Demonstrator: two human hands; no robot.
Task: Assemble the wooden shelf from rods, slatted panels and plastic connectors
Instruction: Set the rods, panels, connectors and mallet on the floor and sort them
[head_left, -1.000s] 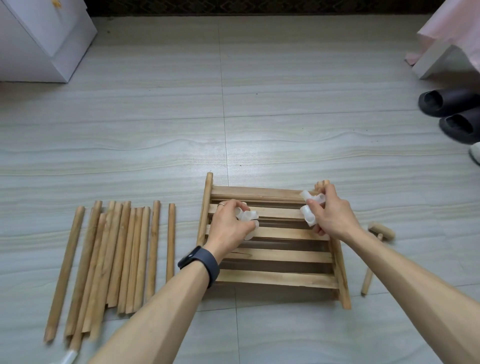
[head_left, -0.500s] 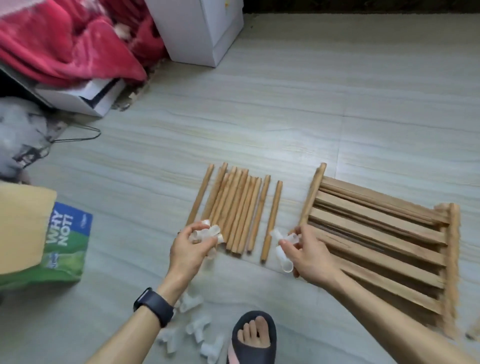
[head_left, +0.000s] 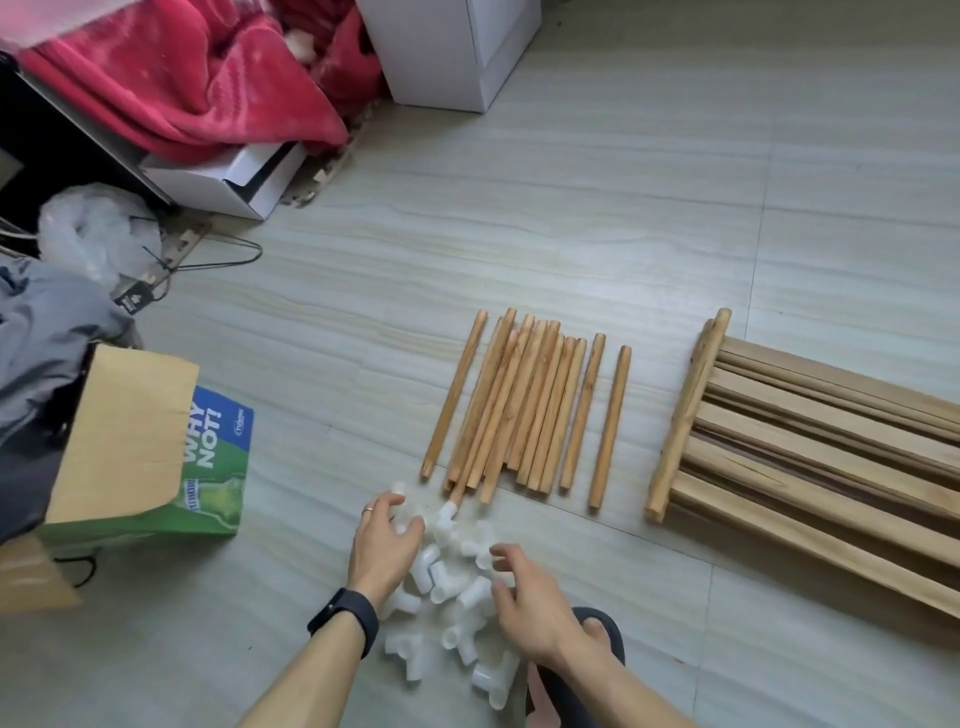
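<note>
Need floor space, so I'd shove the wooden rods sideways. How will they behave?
The wooden rods look round and lie loose on the smooth floor, so a sideways push would likely roll and scatter them. They appear stiff, probably light. Some overlap, so upper ones may slide off.

Side-by-side rods (head_left: 524, 410), heaped white connectors (head_left: 447, 587), stacked panels (head_left: 810, 457)

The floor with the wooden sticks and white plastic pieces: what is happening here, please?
A person is working on the floor, at a pile of white plastic connectors. The left hand curls its fingers round a connector at the pile's far edge. The right hand reaches into the pile, and whether it grips one is unclear. The rods lie side by side just beyond, untouched, and the slatted panels lie to the right.
</note>
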